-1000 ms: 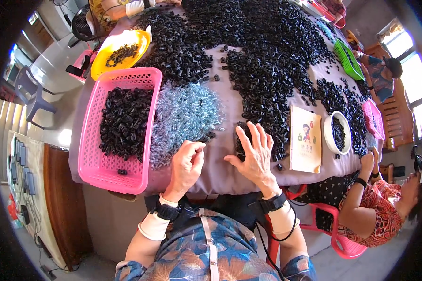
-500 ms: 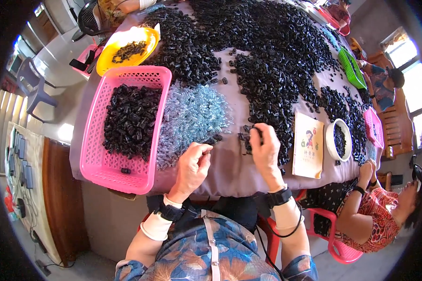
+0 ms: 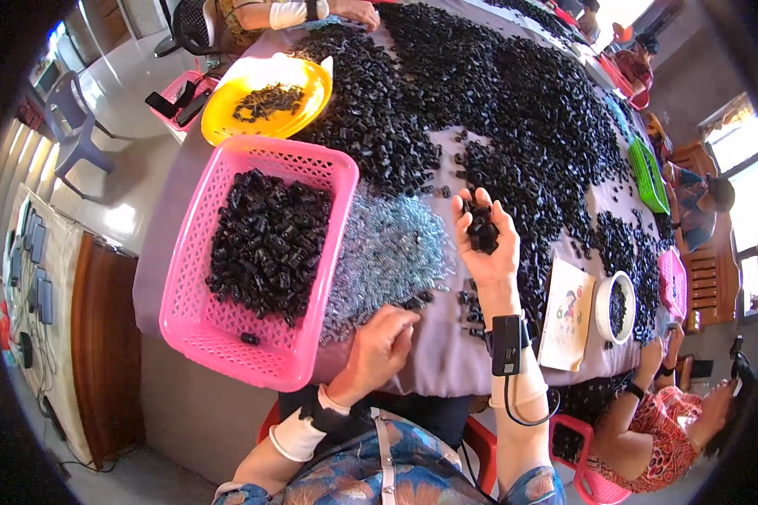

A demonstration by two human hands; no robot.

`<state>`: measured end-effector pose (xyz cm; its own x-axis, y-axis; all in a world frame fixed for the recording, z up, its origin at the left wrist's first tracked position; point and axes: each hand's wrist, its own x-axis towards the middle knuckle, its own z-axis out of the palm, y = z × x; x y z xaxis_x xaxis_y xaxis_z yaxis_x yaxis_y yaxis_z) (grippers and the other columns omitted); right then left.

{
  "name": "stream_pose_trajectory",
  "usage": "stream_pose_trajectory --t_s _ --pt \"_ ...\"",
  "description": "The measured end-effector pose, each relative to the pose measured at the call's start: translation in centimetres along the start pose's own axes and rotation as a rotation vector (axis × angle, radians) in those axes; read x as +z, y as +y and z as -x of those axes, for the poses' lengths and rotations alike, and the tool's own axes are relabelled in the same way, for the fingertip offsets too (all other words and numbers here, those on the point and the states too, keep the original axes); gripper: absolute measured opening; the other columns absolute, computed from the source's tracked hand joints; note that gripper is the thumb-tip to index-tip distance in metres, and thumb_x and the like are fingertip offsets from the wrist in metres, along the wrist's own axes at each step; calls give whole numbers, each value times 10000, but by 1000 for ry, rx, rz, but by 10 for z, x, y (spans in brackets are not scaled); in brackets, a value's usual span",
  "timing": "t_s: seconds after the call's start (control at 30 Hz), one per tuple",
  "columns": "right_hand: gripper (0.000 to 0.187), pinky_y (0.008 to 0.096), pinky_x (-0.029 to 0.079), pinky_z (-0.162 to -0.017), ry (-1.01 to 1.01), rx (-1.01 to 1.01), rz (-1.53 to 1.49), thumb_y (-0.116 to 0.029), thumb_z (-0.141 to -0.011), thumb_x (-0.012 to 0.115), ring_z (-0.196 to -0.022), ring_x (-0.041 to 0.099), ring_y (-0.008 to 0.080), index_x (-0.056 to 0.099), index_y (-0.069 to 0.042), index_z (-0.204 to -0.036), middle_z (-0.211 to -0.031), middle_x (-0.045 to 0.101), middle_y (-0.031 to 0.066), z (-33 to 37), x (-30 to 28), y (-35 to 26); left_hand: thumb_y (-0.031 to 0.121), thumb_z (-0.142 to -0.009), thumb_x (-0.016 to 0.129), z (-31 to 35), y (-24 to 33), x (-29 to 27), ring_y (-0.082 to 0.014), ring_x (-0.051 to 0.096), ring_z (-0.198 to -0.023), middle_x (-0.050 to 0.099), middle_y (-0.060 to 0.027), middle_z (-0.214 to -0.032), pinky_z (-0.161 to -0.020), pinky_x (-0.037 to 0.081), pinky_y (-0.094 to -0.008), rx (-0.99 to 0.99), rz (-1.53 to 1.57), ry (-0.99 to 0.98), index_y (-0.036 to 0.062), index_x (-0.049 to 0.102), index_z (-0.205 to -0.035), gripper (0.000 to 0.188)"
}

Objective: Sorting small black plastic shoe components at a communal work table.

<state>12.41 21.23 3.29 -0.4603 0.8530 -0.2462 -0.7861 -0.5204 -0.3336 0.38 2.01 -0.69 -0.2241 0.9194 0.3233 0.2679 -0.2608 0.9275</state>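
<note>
My right hand (image 3: 490, 252) is turned palm up above the table, its fingers curled around several small black plastic pieces (image 3: 483, 229). My left hand (image 3: 383, 347) is closed, with thumb and forefinger together, at the near edge of a pile of tiny shiny pale-blue pieces (image 3: 400, 240). A few dark pieces (image 3: 419, 300) lie just beyond its fingertips; whether it pinches one is hidden. To the left stands a pink mesh basket (image 3: 181, 303) partly filled with black plastic pieces (image 3: 269, 244). More black pieces (image 3: 472, 313) lie beside my right wrist.
A broad spread of black pieces (image 3: 514, 93) covers the far table. A yellow tray (image 3: 219, 118) sits behind the basket. At right are a booklet (image 3: 564, 316), a white round bowl (image 3: 602, 316) and a green basket (image 3: 644, 181). Another person (image 3: 657, 421) sits on my right.
My right hand has lifted off the table and turned palm up, showing black pieces in it. My left hand stays beside the pale-blue pile. The whole view has shifted, with things lower and further right.
</note>
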Motion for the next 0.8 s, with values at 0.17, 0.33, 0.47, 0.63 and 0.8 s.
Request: stream_pose_trajectory --t_s 0.17,0.33,0.47,0.63,0.8 --pt "200 232 457 -486 -23 172 25 -231 -909 565 -772 567 193 581 -39 -961 -982 582 125 -59 9 3 -60 -800 563 0 4 0 -220 599 -736 587 -141 -922 -619 475 -286 -58 12 -57 -4 599 -1014 223" --pt "146 207 352 -385 203 -373 906 -210 -889 612 -596 537 90 602 -64 -892 -771 595 19 -106 62 43 -60 -802 564 5 0 -3 -231 598 -717 578 -137 -910 -613 484 -290 -115 36 -57 14 591 -1038 249" --pt "90 331 469 -622 -59 -1019 1640 -136 -827 646 -667 595 203 645 -45 -829 -797 627 90 -144 62 55 -60 -795 566 -1 5 -4 -252 591 -726 574 -136 -904 -609 489 -306 -119 43 -87 15 590 -1035 253" --pt "134 370 486 -643 -234 -1221 2019 -204 -764 704 -749 600 256 626 -117 -830 -800 583 47 -162 65 78 -54 -790 575 -2 3 -4 -257 589 -717 574 -132 -900 -595 492 -312 -134 43 -99 14 590 -1030 251" --pt "171 365 468 -657 -279 -1186 2071 -277 -745 710 -752 590 242 645 -121 -773 -773 608 23 -172 76 102 -55 -786 579 -3 4 -6 -256 596 -725 577 -127 -896 -580 496 -313 -125 22 -115 19 582 -1042 267"
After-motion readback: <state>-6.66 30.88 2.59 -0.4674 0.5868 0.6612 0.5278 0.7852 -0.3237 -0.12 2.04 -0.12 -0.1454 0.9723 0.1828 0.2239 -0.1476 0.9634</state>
